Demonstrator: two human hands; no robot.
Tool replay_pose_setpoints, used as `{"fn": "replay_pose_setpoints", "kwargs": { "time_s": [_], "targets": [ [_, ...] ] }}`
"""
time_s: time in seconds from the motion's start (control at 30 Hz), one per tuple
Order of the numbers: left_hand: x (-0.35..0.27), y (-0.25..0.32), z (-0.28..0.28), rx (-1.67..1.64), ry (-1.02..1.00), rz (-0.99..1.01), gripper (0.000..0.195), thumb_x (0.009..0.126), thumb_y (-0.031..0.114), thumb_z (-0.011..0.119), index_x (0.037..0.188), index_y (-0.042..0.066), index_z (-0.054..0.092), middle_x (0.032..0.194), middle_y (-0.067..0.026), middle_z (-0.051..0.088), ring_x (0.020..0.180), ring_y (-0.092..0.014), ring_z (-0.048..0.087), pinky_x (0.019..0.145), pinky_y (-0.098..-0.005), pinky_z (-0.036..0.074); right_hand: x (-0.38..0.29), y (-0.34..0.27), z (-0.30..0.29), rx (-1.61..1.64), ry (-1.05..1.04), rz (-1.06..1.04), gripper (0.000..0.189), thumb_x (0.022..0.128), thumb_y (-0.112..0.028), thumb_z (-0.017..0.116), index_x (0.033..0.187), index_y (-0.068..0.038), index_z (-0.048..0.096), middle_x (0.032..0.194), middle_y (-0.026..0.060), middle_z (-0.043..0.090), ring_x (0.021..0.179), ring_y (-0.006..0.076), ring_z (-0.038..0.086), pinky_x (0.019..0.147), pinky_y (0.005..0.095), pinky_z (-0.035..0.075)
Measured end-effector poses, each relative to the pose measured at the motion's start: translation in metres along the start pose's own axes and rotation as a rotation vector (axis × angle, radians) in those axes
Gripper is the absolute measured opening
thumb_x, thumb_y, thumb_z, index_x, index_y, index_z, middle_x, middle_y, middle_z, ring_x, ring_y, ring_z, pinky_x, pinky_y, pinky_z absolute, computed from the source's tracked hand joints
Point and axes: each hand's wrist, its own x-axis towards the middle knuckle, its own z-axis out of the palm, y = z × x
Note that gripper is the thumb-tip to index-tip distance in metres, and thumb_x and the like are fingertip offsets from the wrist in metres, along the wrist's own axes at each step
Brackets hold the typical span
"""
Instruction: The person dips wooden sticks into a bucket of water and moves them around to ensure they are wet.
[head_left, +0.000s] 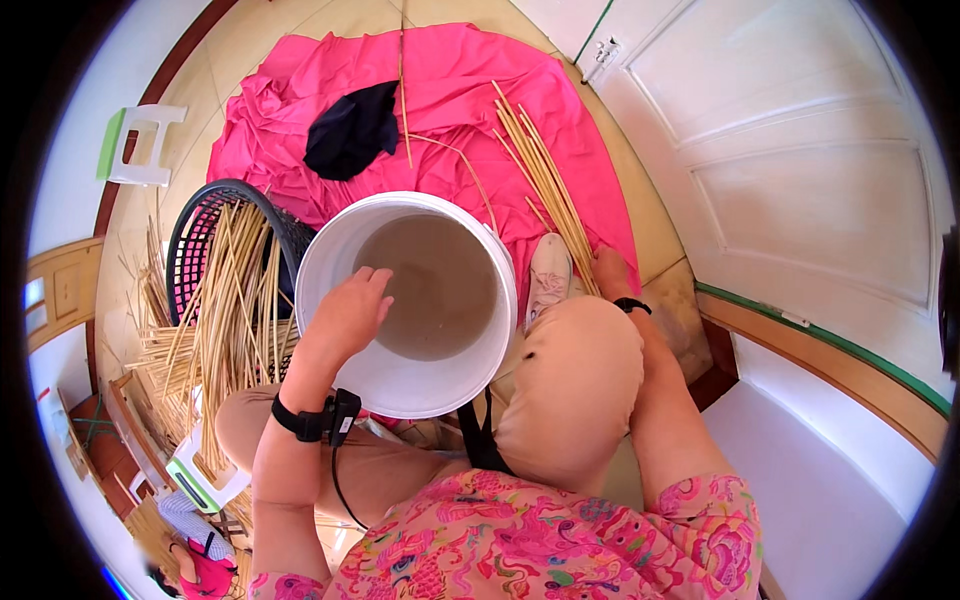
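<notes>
A white plastic bucket (420, 390) holding cloudy brownish water (431, 292) stands between my knees. My left hand (352, 311) hangs over the bucket's left side, fingers slightly bent, with nothing visible in it. Past my right knee, my right hand (612, 271) is at the near end of a bundle of thin tan sticks (551, 176), beside my pale shoe (550, 274). Its fingers are partly hidden, so its hold on the sticks cannot be told. The bundle lies on a crumpled pink cloth (450, 97).
At left, a dark plastic basket (199, 217) lies tipped with many sticks (232, 300) spilling out. A black cloth (352, 135) is on the pink one. Small stools (142, 146) stand at left; a white door (780, 135) is at right. Another person (202, 559) sits at lower left.
</notes>
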Motion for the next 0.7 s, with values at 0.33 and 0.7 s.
{"fn": "replay_pose_setpoints", "kwargs": {
  "time_s": [0.33,0.7],
  "targets": [
    [-0.015,-0.005,-0.005,-0.012,0.08,0.056,0.032,0.088,0.015,0.053,0.117,0.003,0.048,0.108,-0.0189,0.055,0.098,-0.038,0.055,0.082,-0.0438,0.046,0.022,-0.021,-0.079,0.244,0.183,-0.31,0.015,0.079,-0.016,0.063,0.086,-0.003,0.065,0.078,0.0191,0.064,0.073,0.033,0.063,0.066,0.0419,0.049],
    [-0.064,-0.044,-0.044,-0.165,0.614,0.128,0.031,0.087,0.016,0.056,0.112,-0.002,0.056,0.103,-0.0235,0.06,0.095,-0.038,0.058,0.082,-0.0417,0.047,-0.08,-0.308,-0.37,0.627,0.334,-0.875,0.023,0.085,-0.02,0.065,0.097,-0.001,0.064,0.08,0.0041,0.066,0.072,0.0096,0.06,0.067,0.0238,0.047]
  ]
}}
